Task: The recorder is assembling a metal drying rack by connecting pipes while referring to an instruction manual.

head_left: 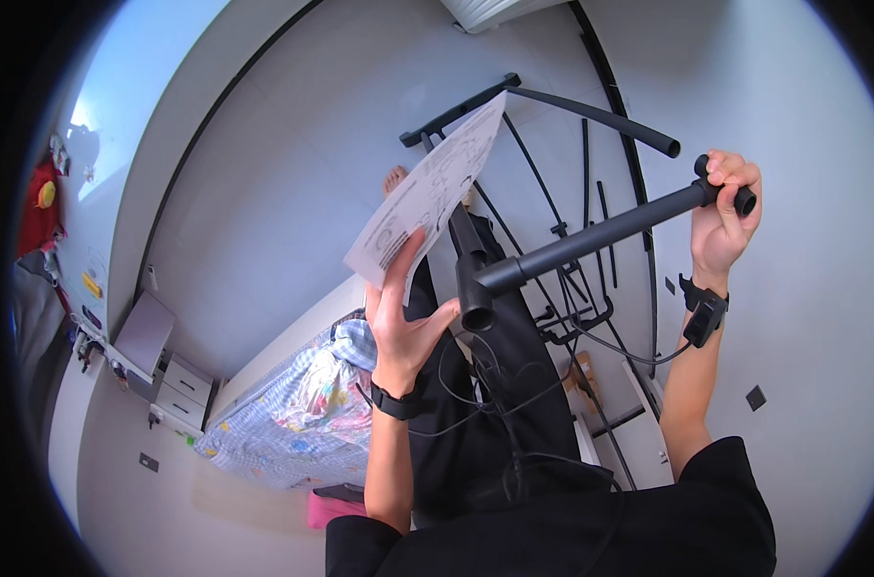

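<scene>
My right hand [727, 207], raised at the right, is closed around the T-shaped end of a black metal tube [605, 236]. From there the tube slants down to a second T-joint, where it meets another black tube [467, 240] running away from me. My left hand [398, 322] holds a printed sheet of paper [427, 197] with line drawings, its fingers partly behind the page. The left thumb reaches the lower joint and seems to touch it. The sheet hides part of the far tube.
A black tube frame [461, 109] and several loose black rods [586, 168] lie on the floor ahead and to the right. Dark cables [494, 404] hang across my lap. A bed with checked bedding [264, 423] and a white drawer unit [182, 392] are at the left.
</scene>
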Demonstrator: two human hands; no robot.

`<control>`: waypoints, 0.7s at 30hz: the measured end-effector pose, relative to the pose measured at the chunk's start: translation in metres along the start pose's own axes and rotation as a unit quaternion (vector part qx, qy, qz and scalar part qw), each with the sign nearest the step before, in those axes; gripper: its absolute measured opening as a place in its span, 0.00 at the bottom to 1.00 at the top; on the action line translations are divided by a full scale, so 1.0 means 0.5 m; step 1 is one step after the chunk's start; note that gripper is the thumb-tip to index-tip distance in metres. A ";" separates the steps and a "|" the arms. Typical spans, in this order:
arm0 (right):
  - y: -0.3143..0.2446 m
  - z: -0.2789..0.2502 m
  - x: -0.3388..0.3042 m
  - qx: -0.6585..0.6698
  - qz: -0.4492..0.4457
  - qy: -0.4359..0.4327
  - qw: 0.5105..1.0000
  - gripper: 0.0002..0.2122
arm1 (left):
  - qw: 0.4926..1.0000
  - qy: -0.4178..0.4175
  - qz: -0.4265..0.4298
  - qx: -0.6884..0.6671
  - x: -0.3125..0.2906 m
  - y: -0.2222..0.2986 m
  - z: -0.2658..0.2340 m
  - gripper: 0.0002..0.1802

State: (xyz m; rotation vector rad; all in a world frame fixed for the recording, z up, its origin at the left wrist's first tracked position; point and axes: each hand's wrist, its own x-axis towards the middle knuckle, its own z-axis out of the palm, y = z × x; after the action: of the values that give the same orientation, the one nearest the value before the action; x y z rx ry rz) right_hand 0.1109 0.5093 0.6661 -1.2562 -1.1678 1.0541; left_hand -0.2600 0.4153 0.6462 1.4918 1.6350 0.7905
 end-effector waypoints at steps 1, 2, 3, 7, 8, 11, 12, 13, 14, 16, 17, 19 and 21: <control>0.002 0.000 -0.002 -0.001 0.003 0.000 1.000 0.05 | 1.000 -0.010 0.003 -0.013 0.011 -0.002 0.003 0.47; 0.002 -0.002 -0.001 -0.002 0.008 -0.003 1.000 0.05 | 0.999 -0.020 0.005 -0.025 0.017 -0.006 0.005 0.47; 0.001 -0.008 -0.001 -0.016 0.005 0.012 1.000 0.05 | 0.999 -0.031 0.007 -0.023 0.018 -0.012 0.007 0.47; 0.009 -0.025 -0.004 -0.039 0.011 0.016 0.999 0.06 | 0.997 -0.064 0.008 -0.040 0.036 -0.009 0.009 0.46; 0.010 -0.027 -0.003 -0.042 0.015 0.002 0.999 0.07 | 0.997 -0.067 0.005 -0.044 0.040 -0.013 0.012 0.46; 0.014 -0.018 -0.002 -0.049 0.019 0.008 0.999 0.06 | 0.993 -0.058 0.073 -0.066 0.068 -0.009 0.023 0.39; 0.015 -0.015 0.000 -0.056 0.012 0.020 0.998 0.06 | 0.993 -0.059 0.071 -0.067 0.071 -0.015 0.027 0.39; 0.015 -0.014 0.000 -0.057 0.014 0.020 0.998 0.06 | 0.990 -0.074 0.084 -0.081 0.071 -0.023 0.031 0.35; 0.015 -0.012 0.000 -0.051 0.011 0.024 0.998 0.05 | 0.987 -0.088 0.098 -0.095 0.070 -0.028 0.033 0.31; 0.017 -0.009 0.001 -0.046 0.007 0.029 0.998 0.05 | 0.986 -0.073 0.111 -0.103 0.073 -0.023 0.040 0.24; 0.017 -0.007 0.001 -0.044 0.010 0.035 0.998 0.05 | 0.986 -0.073 0.111 -0.103 0.073 -0.026 0.041 0.24; 0.017 -0.004 0.002 -0.042 0.014 0.039 0.998 0.05 | 0.983 -0.077 0.129 -0.104 0.069 -0.029 0.042 0.18; 0.020 0.001 0.004 -0.045 0.013 0.037 0.998 0.05 | 0.984 -0.080 0.123 -0.104 0.072 -0.029 0.038 0.18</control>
State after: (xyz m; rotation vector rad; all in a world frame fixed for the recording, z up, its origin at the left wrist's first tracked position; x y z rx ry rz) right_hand 0.1114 0.5118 0.6560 -1.3721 -1.1565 0.9754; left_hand -0.2516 0.4482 0.6194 1.5787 1.2257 0.9209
